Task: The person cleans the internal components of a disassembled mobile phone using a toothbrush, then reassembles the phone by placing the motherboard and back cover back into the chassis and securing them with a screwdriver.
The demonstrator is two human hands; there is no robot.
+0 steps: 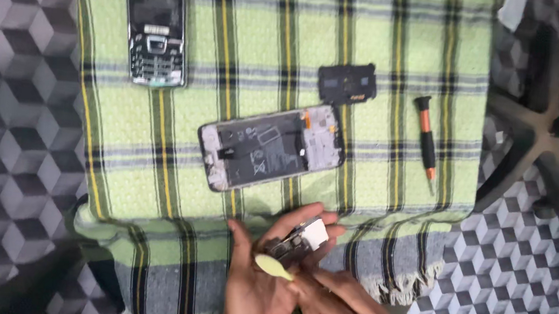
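My left hand (257,288) holds a small phone circuit board (298,243) with a white patch at its far end, low in the middle of the view. My right hand (346,311) pinches a pale yellow-green plastic pick (273,266) whose tip rests against the board's near end. Just beyond my hands, an opened smartphone (270,148) lies face down on a green checked cloth (388,44), its inner frame and dark battery bay exposed.
A black keypad phone (156,23) lies at the cloth's far left. A small black cover piece (347,84) sits past the opened phone. An orange-and-black screwdriver (427,138) rests at the right. A chair base (538,136) stands on the cube-patterned floor (0,114).
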